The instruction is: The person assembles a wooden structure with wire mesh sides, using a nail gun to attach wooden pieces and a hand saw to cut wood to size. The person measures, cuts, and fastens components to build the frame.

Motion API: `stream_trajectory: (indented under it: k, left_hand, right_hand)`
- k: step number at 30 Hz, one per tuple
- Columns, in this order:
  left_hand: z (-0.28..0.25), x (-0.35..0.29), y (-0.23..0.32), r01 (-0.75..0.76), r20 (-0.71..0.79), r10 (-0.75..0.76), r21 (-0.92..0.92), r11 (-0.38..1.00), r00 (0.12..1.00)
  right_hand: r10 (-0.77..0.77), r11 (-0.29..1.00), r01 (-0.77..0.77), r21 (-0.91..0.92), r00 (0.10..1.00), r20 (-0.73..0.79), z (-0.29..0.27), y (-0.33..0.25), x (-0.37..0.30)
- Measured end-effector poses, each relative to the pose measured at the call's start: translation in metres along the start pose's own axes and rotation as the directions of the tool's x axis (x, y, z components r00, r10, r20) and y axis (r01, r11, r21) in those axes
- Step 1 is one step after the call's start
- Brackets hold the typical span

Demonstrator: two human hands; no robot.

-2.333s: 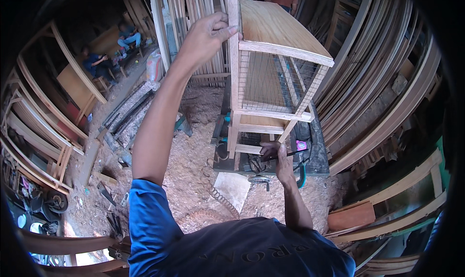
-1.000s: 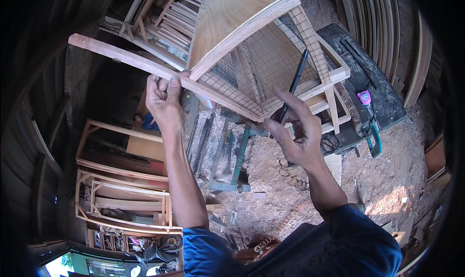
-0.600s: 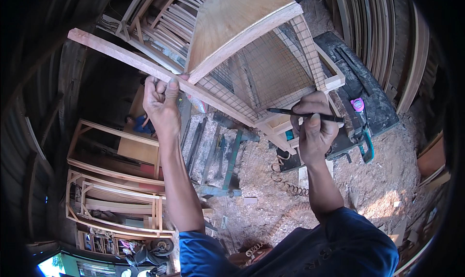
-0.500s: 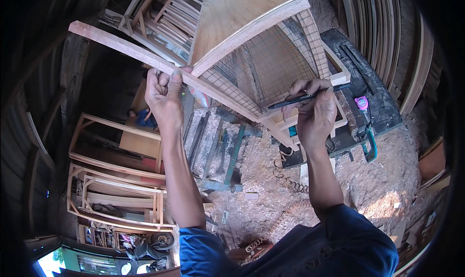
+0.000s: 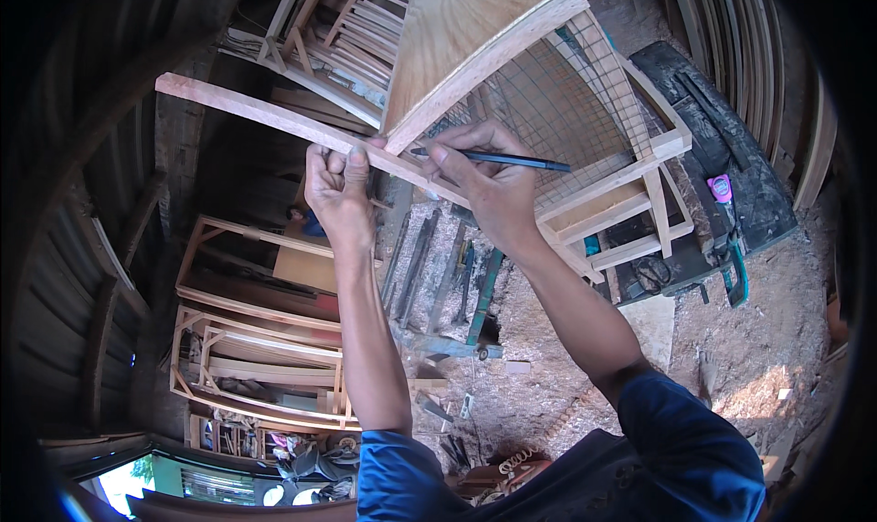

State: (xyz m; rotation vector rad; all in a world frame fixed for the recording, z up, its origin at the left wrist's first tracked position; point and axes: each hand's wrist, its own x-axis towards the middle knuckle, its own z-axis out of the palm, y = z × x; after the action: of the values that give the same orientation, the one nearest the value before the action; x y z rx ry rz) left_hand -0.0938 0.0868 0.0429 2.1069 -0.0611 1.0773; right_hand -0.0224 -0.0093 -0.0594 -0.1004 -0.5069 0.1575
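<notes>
My left hand (image 5: 340, 193) is closed on a long pale wooden strip (image 5: 251, 113), thumb on its near face. The strip slants down to the right across the corner of a wooden frame (image 5: 493, 70) and sticks out well past it on the left. My right hand (image 5: 493, 184) grips a dark pencil (image 5: 525, 161). Its tip is close to the strip, near where the strip meets the frame's corner. A plywood panel (image 5: 466, 20) covers the frame's upper side, and wire mesh (image 5: 566, 111) fills the opening below. My right fingers partly hide the strip's lower end.
A dark workbench (image 5: 758, 202) behind the frame carries a pink tape measure (image 5: 720, 189). A green-handled tool (image 5: 736, 275) hangs by its edge. Sawdust covers the floor (image 5: 566, 358). Wooden frames (image 5: 265, 367) stand at the left, beyond a metal stand (image 5: 484, 294). A person (image 5: 309, 222) is partly visible farther off.
My right hand has moved left with the pencil, from the frame's right side to the strip near the corner. My left hand still holds the strip. The whole view has shifted slightly.
</notes>
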Motion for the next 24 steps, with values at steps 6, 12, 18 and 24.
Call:
stream_trajectory:
  k: [6, 12, 18, 24]
  left_hand:
    - [-0.002, 0.000, -0.003, 0.008, -0.001, -0.008, 0.000, 1.000, 1.000]
    - [-0.003, 0.000, -0.004, 0.015, 0.005, -0.015, 0.002, 1.000, 1.000]
    - [-0.001, -0.001, -0.002, 0.020, 0.009, -0.019, -0.017, 1.000, 1.000]
    - [-0.001, -0.001, -0.003, 0.029, 0.000, -0.029, -0.017, 0.999, 1.000]
  right_hand:
    - [-0.075, 0.996, 0.077, -0.045, 0.996, 0.047, 0.007, 0.016, -0.003]
    - [-0.051, 0.996, 0.052, -0.075, 0.998, 0.022, 0.008, 0.014, -0.003]
    - [-0.033, 0.991, 0.036, -0.126, 0.999, 0.032, 0.007, 0.012, -0.002]
    - [-0.023, 0.990, 0.028, -0.135, 0.999, 0.039, 0.006, 0.010, -0.001]
